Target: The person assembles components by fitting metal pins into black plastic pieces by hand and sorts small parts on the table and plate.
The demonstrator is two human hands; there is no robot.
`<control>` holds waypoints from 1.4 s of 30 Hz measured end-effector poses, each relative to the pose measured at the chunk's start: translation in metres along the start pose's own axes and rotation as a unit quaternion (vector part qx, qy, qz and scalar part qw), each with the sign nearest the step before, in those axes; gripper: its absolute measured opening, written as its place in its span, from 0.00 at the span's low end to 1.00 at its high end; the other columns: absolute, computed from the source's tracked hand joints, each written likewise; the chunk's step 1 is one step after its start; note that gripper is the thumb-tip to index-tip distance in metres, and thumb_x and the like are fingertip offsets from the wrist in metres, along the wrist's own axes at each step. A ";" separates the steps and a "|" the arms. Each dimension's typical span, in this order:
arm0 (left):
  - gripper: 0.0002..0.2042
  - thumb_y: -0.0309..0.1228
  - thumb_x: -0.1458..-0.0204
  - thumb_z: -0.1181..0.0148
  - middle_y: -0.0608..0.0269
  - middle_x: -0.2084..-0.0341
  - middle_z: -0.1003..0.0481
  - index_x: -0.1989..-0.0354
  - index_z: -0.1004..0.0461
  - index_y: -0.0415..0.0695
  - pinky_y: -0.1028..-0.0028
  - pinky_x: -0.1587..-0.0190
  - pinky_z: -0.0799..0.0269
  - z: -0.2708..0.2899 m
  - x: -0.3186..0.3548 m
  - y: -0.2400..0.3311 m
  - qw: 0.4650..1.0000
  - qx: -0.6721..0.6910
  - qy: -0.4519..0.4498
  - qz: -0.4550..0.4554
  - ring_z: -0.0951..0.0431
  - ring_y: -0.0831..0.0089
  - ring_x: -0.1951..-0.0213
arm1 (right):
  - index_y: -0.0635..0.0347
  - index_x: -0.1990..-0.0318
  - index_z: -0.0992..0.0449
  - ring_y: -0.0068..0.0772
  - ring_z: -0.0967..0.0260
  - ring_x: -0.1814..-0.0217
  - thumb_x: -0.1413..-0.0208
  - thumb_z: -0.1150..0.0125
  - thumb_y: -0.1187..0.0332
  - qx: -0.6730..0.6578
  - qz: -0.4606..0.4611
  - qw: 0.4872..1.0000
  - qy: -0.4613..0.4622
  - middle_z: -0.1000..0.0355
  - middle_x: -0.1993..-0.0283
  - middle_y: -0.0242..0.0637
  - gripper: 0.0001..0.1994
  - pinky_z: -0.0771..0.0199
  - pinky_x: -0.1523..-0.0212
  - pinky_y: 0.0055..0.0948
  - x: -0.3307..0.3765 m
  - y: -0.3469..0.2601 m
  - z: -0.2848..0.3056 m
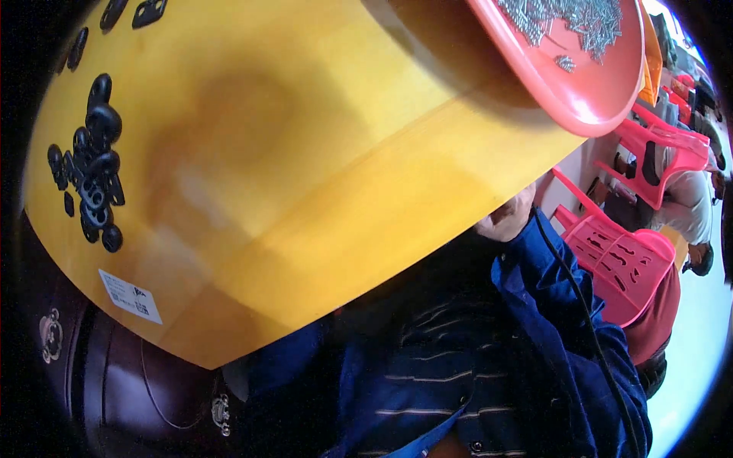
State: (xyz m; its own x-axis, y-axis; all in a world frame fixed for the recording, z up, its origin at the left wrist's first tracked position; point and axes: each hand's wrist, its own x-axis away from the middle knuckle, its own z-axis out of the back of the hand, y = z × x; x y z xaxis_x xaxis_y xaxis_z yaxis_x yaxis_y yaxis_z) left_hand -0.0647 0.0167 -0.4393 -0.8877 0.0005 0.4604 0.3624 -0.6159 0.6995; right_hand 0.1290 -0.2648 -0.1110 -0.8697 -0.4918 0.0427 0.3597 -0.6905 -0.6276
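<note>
My right hand (510, 216), in a dark blue sleeve, is at the near edge of the yellow tabletop (336, 160). Its fingers are mostly hidden by that edge, so I cannot make out whether they hold anything. Nearest to it on the table is a pinkish-red tray (584, 114) at the upper right. Many small silvery metal pieces (603, 34) lie in the tray, too small to tell whether screws or springs. On the left of the tabletop sits a loose pile of black plastic parts (98, 164), some round, some flat. My left hand does not show.
More black parts (149, 13) lie at the far left. A white printed label (131, 296) is stuck near the table's left corner. Below stands dark brown furniture (126, 366) with ornate metal fittings. Pink plastic chairs (626, 263) and seated people (687, 202) are off to the right.
</note>
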 end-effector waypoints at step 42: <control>0.13 0.37 0.40 0.39 0.69 0.71 0.28 0.53 0.25 0.42 0.77 0.71 0.26 0.138 -0.024 0.129 0.929 0.323 -0.012 0.181 0.30 0.81 0.75 | 0.59 0.45 0.29 0.30 0.27 0.47 0.41 0.38 0.63 -0.534 -0.094 0.840 -0.015 0.25 0.49 0.35 0.19 0.27 0.45 0.34 -0.006 -0.010 -0.003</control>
State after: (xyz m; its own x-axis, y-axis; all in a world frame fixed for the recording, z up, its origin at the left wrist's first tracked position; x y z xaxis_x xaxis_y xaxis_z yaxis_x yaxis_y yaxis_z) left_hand 0.0429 0.0464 -0.2849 -0.6709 -0.0922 0.7358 0.7374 0.0220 0.6751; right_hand 0.1295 -0.2530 -0.1074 -0.8623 -0.4514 0.2294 -0.3061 0.1038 -0.9463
